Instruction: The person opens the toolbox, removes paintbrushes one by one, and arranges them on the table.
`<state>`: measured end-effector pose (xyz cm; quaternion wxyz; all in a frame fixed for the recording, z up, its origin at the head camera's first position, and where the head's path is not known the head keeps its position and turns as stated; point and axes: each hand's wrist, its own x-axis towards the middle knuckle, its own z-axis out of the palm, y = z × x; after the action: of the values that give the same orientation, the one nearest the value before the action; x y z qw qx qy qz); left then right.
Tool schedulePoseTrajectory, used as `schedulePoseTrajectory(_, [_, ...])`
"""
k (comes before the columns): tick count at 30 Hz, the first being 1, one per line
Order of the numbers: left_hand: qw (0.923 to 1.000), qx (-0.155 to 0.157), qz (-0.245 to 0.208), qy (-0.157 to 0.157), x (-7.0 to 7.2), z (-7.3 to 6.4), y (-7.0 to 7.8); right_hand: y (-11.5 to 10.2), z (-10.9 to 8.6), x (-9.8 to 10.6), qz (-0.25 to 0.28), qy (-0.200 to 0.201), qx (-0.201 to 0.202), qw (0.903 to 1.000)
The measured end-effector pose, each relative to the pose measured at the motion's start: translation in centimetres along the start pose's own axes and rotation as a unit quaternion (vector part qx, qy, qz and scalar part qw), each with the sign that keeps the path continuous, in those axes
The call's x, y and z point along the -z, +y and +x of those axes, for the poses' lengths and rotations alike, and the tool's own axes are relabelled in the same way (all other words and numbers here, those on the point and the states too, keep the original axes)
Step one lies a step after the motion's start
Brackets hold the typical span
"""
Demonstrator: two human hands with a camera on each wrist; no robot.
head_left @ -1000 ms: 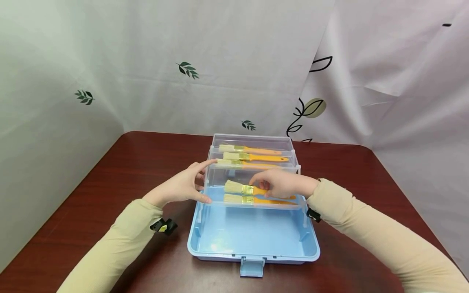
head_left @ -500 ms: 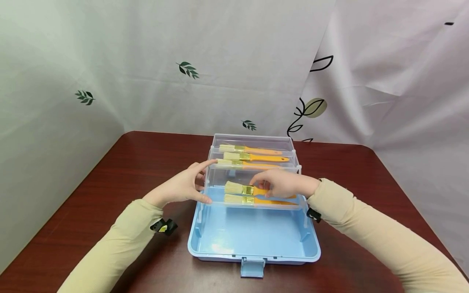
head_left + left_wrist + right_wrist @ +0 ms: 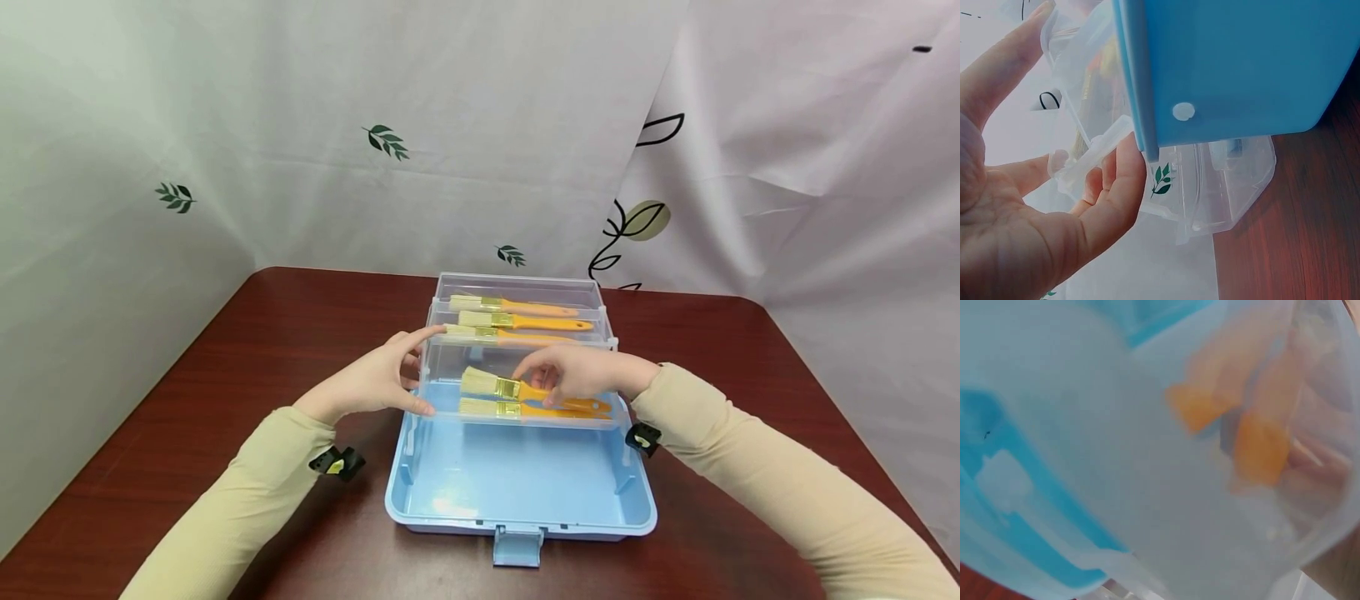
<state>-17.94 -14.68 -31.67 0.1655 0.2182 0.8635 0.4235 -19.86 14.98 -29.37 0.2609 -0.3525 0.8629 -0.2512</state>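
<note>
A light-blue toolbox (image 3: 517,483) stands unfolded, its clear plastic trays stepped above the base. Two flat paintbrushes with yellow-orange handles lie in the front clear tray (image 3: 442,367). My right hand (image 3: 573,372) reaches into this tray and pinches the handle of the rear paintbrush (image 3: 480,382), which slants slightly. The front paintbrush (image 3: 480,407) lies along the tray's front wall. In the right wrist view, an orange handle end (image 3: 1263,450) shows blurred through the clear wall. My left hand (image 3: 367,379) holds the front tray's left end, thumb (image 3: 1004,62) and fingers spread around it.
Several more paintbrushes (image 3: 525,322) lie in the clear trays behind. A blue latch (image 3: 517,546) hangs from the box's front edge. The box stands on a dark red wooden table (image 3: 330,304), with a white leaf-print curtain (image 3: 465,125) behind and at the sides.
My right hand has shifted slightly up and right, and the rear paintbrush's bristle end has risen a little. More of its handle end shows. My left hand stays at the tray.
</note>
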Motion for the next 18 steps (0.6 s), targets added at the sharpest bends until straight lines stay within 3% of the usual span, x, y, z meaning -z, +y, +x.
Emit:
schedulePoseTrajectory(5, [1.0,0.001,-0.001,0.001,-0.01,0.02,-0.02,0.21,-0.06,0.33,0.087,-0.001,-0.032,0.9957])
schedulePoseTrajectory(10, [1.0,-0.003,0.001,0.001,-0.03,0.03,-0.05,0.2,-0.11,0.63,0.116,0.015,-0.059,0.9913])
schedulePoseTrajectory(18, [1.0,-0.003,0.003,0.001,-0.06,0.1,-0.08,0.36,-0.72,0.99,0.183,0.006,-0.063,0.981])
